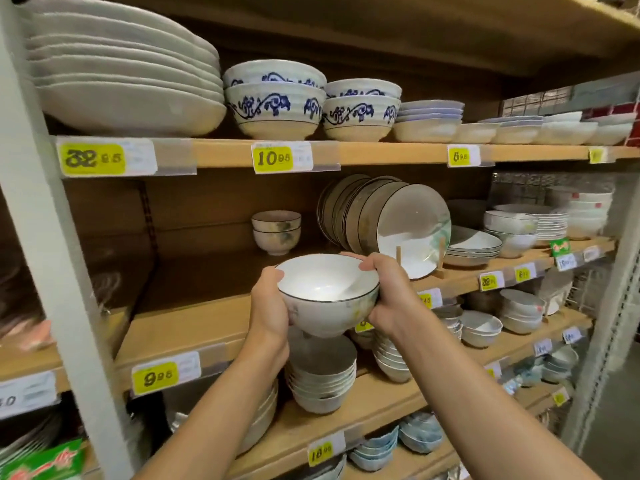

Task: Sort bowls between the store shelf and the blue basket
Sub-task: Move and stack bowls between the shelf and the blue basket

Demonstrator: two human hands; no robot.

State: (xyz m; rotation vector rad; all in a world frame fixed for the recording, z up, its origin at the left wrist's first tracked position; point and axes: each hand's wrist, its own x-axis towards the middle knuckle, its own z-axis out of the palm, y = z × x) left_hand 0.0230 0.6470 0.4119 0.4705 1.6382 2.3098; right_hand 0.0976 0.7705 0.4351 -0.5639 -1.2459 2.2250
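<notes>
A white bowl (327, 292) with a thin dark rim and a faint print on its side is held upright in front of the middle wooden shelf (194, 327). My left hand (270, 303) grips its left side, thumb on the rim. My right hand (388, 292) grips its right side, fingers curled over the far rim. Two matching small bowls (276, 232) stand stacked further back on the same shelf. The blue basket is out of view.
Dark-rimmed plates (384, 220) lean in a wooden rack right of the bowl. Blue-patterned bowls (275, 102) and big white dishes (128, 64) fill the top shelf. Stacked bowls (322, 379) sit on the lower shelf under my hands. A white upright post (69, 271) stands left.
</notes>
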